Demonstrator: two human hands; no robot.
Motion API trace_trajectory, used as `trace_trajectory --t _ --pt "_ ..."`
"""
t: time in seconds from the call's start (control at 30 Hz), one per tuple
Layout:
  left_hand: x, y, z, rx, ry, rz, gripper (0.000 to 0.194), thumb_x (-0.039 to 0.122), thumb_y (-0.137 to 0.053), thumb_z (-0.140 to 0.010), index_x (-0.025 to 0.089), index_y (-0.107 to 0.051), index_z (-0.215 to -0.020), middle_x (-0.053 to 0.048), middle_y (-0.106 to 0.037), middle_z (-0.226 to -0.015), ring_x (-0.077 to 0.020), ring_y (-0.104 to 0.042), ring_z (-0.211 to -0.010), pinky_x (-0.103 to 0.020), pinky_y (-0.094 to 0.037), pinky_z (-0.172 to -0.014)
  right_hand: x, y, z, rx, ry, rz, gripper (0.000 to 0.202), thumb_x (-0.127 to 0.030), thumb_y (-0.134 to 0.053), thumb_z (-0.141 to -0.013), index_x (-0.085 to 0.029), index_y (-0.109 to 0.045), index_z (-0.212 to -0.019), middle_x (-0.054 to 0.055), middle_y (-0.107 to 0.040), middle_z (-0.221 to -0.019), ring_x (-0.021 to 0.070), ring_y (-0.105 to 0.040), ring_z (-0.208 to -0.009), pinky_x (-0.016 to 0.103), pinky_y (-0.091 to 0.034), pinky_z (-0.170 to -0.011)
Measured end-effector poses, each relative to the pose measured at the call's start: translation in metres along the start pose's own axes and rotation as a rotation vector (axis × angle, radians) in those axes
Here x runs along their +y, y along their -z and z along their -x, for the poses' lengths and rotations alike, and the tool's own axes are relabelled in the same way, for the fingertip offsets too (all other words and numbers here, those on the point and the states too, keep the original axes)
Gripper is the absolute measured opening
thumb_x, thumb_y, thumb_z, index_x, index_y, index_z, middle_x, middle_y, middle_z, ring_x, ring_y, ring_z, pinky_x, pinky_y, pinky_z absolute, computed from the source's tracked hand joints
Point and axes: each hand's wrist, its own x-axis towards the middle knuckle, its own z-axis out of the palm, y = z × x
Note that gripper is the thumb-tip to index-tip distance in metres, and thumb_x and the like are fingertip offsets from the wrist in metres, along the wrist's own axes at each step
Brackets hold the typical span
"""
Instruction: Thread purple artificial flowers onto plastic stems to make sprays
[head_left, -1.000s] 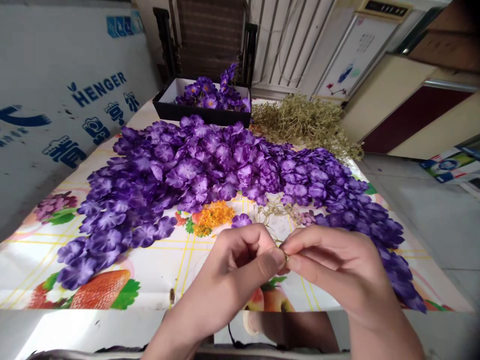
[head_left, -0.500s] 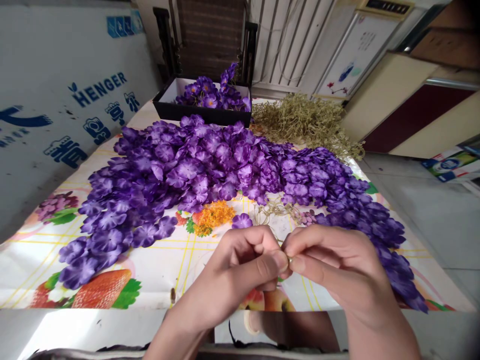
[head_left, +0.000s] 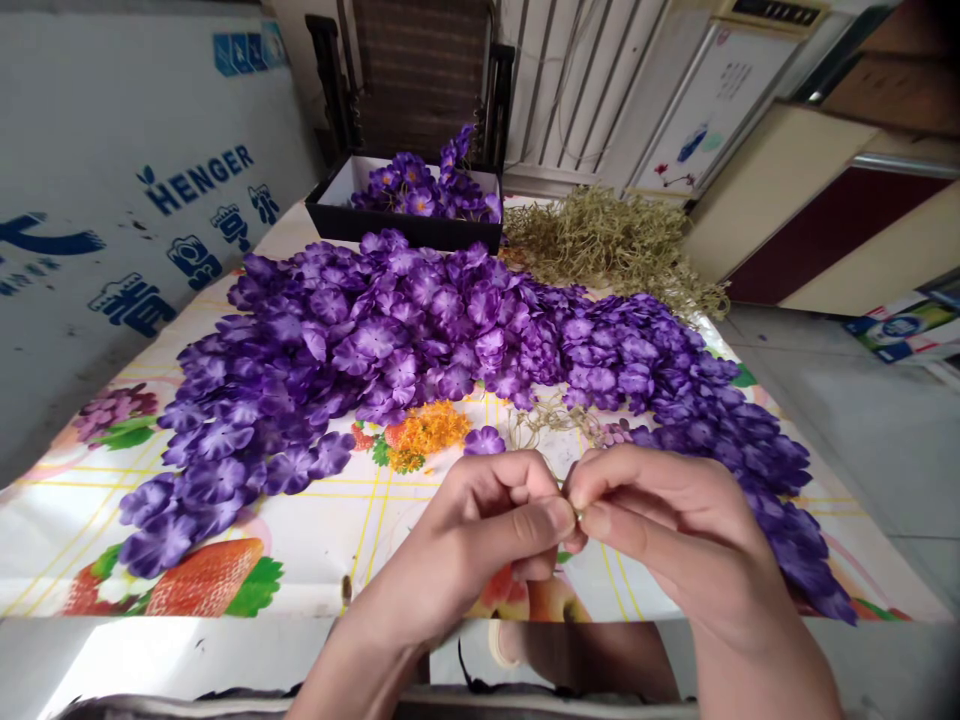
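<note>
My left hand (head_left: 495, 530) and my right hand (head_left: 667, 520) meet fingertip to fingertip over the front of the table. Both are closed, pinching a small pale piece that looks like a thin stem; most of it is hidden by the fingers. Just behind them lie a single purple petal (head_left: 484, 441), a few loose thin stems (head_left: 551, 420) and a small heap of orange flower centres (head_left: 431, 432). A wide heap of purple petals (head_left: 390, 330) curves around the hands from left to right.
Behind the petals stands a black box (head_left: 405, 228) holding finished-looking purple flowers, with a tangle of greenish stems (head_left: 615, 240) to its right. A patterned cloth (head_left: 315, 540) covers the table. A large printed white box (head_left: 150, 120) borders the left; a chair (head_left: 420, 80) stands behind.
</note>
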Motion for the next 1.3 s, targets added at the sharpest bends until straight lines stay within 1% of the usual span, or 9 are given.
trace_trajectory --t 0.2,0.57,0.7,0.83,0.9,1.0,1.07,1.2,1.3 --pt "0.002 -0.002 -0.001 0.01 -0.016 -0.012 0.023 0.025 -0.066 -0.08 0.014 -0.055 -0.063 0.003 -0.047 -0.059 -0.0067 -0.037 -0.05 -0.018 -0.027 -0.046 0.0 0.0 0.0 0.005 -0.001 0.035 0.008 -0.016 -0.064 -0.079 -0.02 -0.069 -0.073 -0.001 -0.061 -0.067 0.0127 -0.056 -0.063 0.023 -0.045 -0.058" --pt "0.001 -0.001 -0.001 0.024 -0.029 -0.061 0.023 0.026 -0.066 -0.08 0.015 -0.054 -0.064 0.003 -0.047 -0.059 -0.0071 -0.037 -0.051 -0.021 -0.027 -0.048 0.002 0.002 -0.002 -0.022 0.024 0.043 0.01 -0.017 -0.061 -0.083 -0.02 -0.067 -0.075 -0.001 -0.06 -0.067 0.0125 -0.055 -0.063 0.023 -0.045 -0.059" --pt "0.0 -0.002 -0.002 0.043 -0.02 -0.053 0.026 0.027 -0.066 -0.082 0.015 -0.053 -0.063 0.002 -0.048 -0.061 -0.0079 -0.037 -0.054 -0.022 -0.026 -0.05 0.004 0.0 -0.002 0.007 0.035 0.044 0.01 -0.019 -0.06 -0.085 -0.02 -0.068 -0.078 -0.001 -0.059 -0.067 0.0128 -0.055 -0.063 0.024 -0.046 -0.058" --pt "-0.002 -0.005 -0.004 0.049 -0.013 -0.03 0.028 0.03 -0.068 -0.08 0.015 -0.052 -0.063 0.004 -0.043 -0.059 -0.0079 -0.031 -0.053 -0.022 -0.022 -0.049 0.005 -0.001 -0.003 0.047 0.031 0.064 0.012 -0.021 -0.058 -0.087 -0.021 -0.067 -0.08 -0.001 -0.058 -0.067 0.0131 -0.054 -0.061 0.024 -0.044 -0.055" --pt "-0.004 -0.007 -0.004 0.053 -0.021 0.001 0.029 0.033 -0.068 -0.08 0.015 -0.051 -0.064 0.003 -0.045 -0.061 -0.0076 -0.032 -0.052 -0.022 -0.024 -0.049 0.006 0.0 -0.003 0.064 0.048 0.071 0.013 -0.022 -0.056 -0.088 -0.021 -0.068 -0.083 -0.001 -0.06 -0.069 0.0139 -0.056 -0.062 0.025 -0.046 -0.057" --pt "-0.005 -0.009 -0.006 0.084 -0.052 0.045 0.029 0.032 -0.066 -0.082 0.015 -0.05 -0.064 0.0 -0.052 -0.067 -0.0074 -0.038 -0.054 -0.021 -0.027 -0.051 0.006 0.001 -0.002 0.081 0.075 0.098 0.014 -0.022 -0.055 -0.088 -0.022 -0.069 -0.088 0.002 -0.065 -0.077 0.0163 -0.06 -0.07 0.027 -0.047 -0.063" --pt "-0.006 -0.009 -0.006 0.096 -0.07 0.05 0.028 0.031 -0.064 -0.083 0.015 -0.05 -0.065 0.0 -0.052 -0.067 -0.0073 -0.039 -0.054 -0.021 -0.028 -0.05 0.005 0.001 -0.002 0.074 0.078 0.099 0.014 -0.022 -0.055 -0.089 -0.022 -0.069 -0.09 0.002 -0.066 -0.08 0.0172 -0.061 -0.074 0.028 -0.048 -0.066" --pt "-0.009 -0.008 -0.006 0.151 -0.136 -0.048 0.029 0.034 -0.063 -0.085 0.015 -0.051 -0.066 0.004 -0.045 -0.059 -0.0069 -0.036 -0.051 -0.022 -0.026 -0.049 0.005 -0.001 -0.003 0.034 0.064 0.093 0.008 -0.025 -0.057 -0.088 -0.022 -0.064 -0.086 0.0 -0.06 -0.072 0.0157 -0.058 -0.069 0.026 -0.048 -0.062" --pt "-0.01 -0.008 -0.005 0.215 -0.192 -0.182 0.028 0.035 -0.061 -0.087 0.016 -0.051 -0.069 0.006 -0.041 -0.057 -0.0081 -0.036 -0.053 -0.023 -0.028 -0.051 0.005 -0.004 -0.004 0.069 0.044 0.17 0.013 -0.027 -0.055 -0.09 -0.021 -0.058 -0.078 -0.001 -0.055 -0.07 0.0142 -0.054 -0.065 0.024 -0.045 -0.056"
